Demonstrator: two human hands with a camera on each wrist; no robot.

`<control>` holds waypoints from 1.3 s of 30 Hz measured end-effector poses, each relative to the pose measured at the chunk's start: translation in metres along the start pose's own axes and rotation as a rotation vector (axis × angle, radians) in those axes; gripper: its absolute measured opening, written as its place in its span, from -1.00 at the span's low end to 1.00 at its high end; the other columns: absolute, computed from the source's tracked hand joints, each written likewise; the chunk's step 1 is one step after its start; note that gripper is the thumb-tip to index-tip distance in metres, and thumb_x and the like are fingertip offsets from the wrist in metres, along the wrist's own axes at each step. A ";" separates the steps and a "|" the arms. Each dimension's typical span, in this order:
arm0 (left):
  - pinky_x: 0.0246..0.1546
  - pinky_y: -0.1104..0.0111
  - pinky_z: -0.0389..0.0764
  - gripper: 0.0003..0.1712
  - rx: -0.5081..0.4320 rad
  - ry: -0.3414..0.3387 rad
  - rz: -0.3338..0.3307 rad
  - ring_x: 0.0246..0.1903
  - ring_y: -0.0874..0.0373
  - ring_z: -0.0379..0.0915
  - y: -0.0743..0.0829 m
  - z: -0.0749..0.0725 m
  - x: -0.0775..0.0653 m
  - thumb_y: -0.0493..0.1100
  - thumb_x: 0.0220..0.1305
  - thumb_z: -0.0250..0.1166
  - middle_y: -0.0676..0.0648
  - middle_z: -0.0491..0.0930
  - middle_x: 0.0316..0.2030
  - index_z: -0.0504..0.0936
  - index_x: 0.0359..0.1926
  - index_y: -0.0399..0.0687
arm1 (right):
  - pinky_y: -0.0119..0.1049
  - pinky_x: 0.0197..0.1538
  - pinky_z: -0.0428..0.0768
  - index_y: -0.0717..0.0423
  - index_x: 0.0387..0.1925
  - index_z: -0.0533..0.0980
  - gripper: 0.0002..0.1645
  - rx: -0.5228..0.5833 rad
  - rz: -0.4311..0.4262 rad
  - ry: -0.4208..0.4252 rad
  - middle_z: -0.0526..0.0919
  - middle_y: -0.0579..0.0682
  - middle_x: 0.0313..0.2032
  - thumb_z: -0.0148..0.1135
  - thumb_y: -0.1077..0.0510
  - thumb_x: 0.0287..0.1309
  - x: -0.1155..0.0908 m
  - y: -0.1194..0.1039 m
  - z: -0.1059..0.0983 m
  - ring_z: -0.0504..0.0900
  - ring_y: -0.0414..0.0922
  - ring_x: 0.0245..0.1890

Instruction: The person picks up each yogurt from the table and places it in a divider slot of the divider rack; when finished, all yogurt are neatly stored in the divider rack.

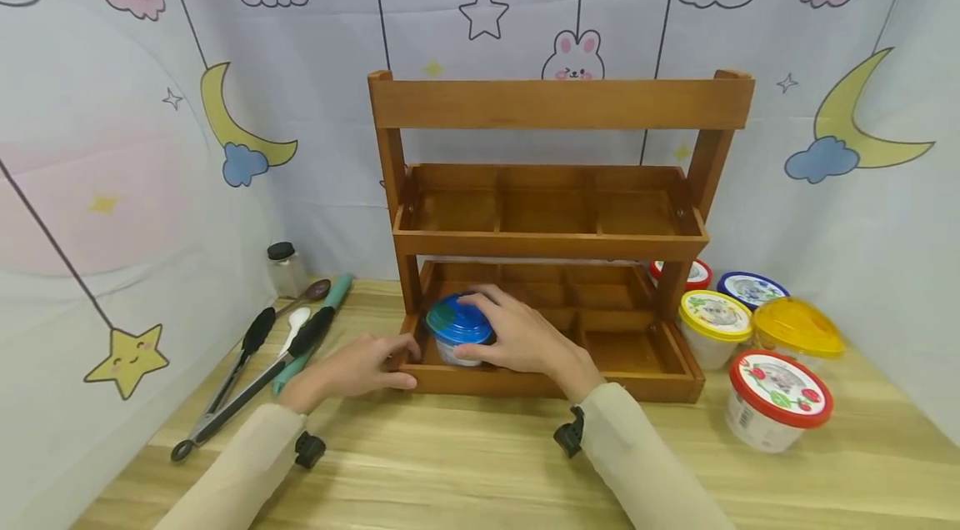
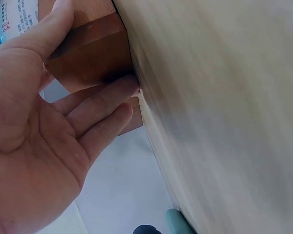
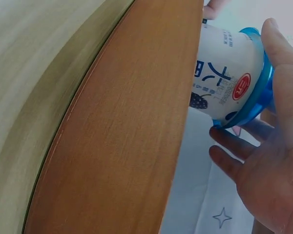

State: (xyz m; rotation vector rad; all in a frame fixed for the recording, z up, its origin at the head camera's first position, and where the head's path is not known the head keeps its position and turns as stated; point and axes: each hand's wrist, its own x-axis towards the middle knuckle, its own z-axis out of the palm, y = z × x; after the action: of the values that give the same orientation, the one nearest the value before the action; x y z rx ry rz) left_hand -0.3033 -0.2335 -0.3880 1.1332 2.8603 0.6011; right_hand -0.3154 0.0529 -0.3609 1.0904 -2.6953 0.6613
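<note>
A two-tier wooden rack (image 1: 551,245) with divided compartments stands on the table. In its lower tier, at the front left, sits a white yogurt tub (image 3: 224,73) with a blue lid (image 1: 459,320). My right hand (image 1: 521,334) holds this tub, thumb and fingers spread around the lid's edge. In the right wrist view, the tub's base is hidden behind the rack's front board (image 3: 122,126). My left hand (image 1: 358,365) grips the rack's lower left corner, its thumb at the front and its fingers around the side (image 2: 95,48).
Right of the rack stand several lidded tubs, among them a red-lidded tub (image 1: 780,398) and a yellow-lidded one (image 1: 714,326). To the left lie black-tipped tongs (image 1: 258,384), a white spoon (image 1: 295,326), a teal-handled utensil (image 1: 339,292) and a black-capped jar (image 1: 286,270). A printed curtain (image 1: 330,97) hangs behind.
</note>
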 end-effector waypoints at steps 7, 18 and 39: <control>-0.31 0.31 0.51 -0.65 0.049 -0.022 0.023 -0.42 0.33 0.44 0.001 0.000 -0.001 0.05 0.41 0.27 0.16 0.63 -0.34 0.58 0.02 -0.09 | 0.08 0.23 0.47 -0.15 0.47 0.27 -0.12 -0.003 0.000 -0.035 0.09 0.09 0.52 0.22 -0.38 0.24 -0.005 -0.005 -0.004 0.37 0.14 0.34; -0.27 0.28 0.55 -0.65 0.052 -0.039 0.010 -0.40 0.35 0.47 0.004 0.004 0.003 0.10 0.44 0.21 0.12 0.67 -0.27 0.58 0.04 -0.01 | 0.07 0.28 0.43 -0.14 0.50 0.23 -0.17 -0.053 0.013 -0.057 0.07 0.10 0.53 0.17 -0.33 0.32 -0.011 -0.006 -0.010 0.30 0.13 0.40; -0.29 0.28 0.52 -0.61 0.072 -0.030 0.017 -0.44 0.33 0.40 0.002 0.003 0.001 0.14 0.45 0.18 0.11 0.65 -0.29 0.57 0.07 -0.02 | 0.17 0.24 0.43 -0.34 0.51 0.21 -0.27 -0.041 -0.022 -0.085 -0.01 0.08 0.56 0.17 -0.20 0.39 -0.050 0.000 -0.024 0.21 0.17 0.45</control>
State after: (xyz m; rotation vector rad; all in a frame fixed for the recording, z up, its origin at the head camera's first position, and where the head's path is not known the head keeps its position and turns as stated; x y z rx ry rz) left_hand -0.3029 -0.2304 -0.3901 1.1664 2.8716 0.4803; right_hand -0.2798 0.0950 -0.3545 1.1608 -2.7504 0.5657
